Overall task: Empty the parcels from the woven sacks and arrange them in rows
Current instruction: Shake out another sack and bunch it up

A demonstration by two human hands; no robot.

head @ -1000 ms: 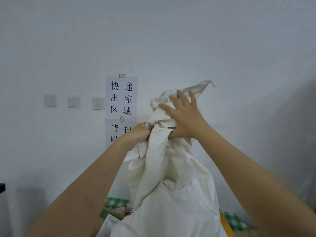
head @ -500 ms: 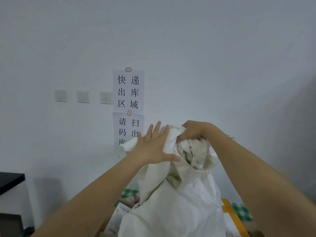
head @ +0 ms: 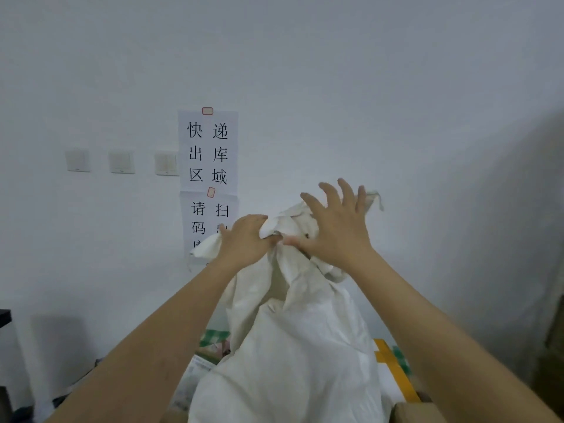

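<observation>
A white woven sack hangs in front of me, held up by its bunched top end. My left hand grips a wad of the sack's cloth at that top. Just to its right, my right hand lies against the cloth with its fingers spread and straight, thumb near the left hand. Under the sack, parts of parcels show: a white printed packet at lower left and a box with yellow tape at lower right. What the sack holds is hidden.
A white wall with paper signs and three switches is straight ahead. Green checked cloth shows under the parcels. A black table edge sits at far left. A brown cardboard box corner lies at bottom right.
The hands swapped roles on the sack's top: half a second ago the left was spread and the right gripped; now the left grips and the right is spread. The sack's top rose a little.
</observation>
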